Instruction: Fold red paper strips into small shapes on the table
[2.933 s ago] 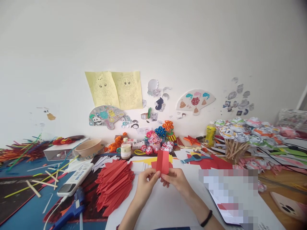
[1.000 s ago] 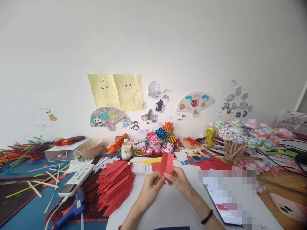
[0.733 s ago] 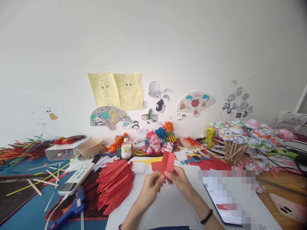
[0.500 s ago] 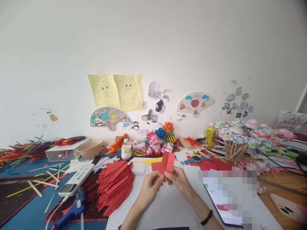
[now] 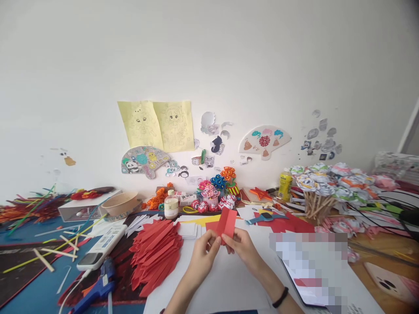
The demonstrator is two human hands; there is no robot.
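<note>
A small folded piece of red paper [image 5: 226,222] is held up between both hands, above a white sheet [image 5: 219,283]. My left hand [image 5: 206,248] pinches its lower left edge between thumb and fingers. On the other side, my right hand [image 5: 238,243] grips the lower right part, thumb in front and fingers behind. A lengthwise crease runs through the paper. To the left of my hands lies a heap of folded red paper strips [image 5: 157,255]. Behind the hands are a stack of small white papers [image 5: 188,230] and more red paper [image 5: 288,222].
A blue glue gun [image 5: 101,285] and a white power strip [image 5: 102,247] lie at the left. A bottle [image 5: 171,205] and a bowl [image 5: 119,204] stand behind. At the right are a tablet [image 5: 304,279], a phone [image 5: 389,281], a blue watch [image 5: 266,218] and paper flowers [image 5: 327,185].
The red paper's upright right flap has come down closer to the rest, so the piece looks narrower and flatter. My hands keep their pinch, and the view has shifted slightly.
</note>
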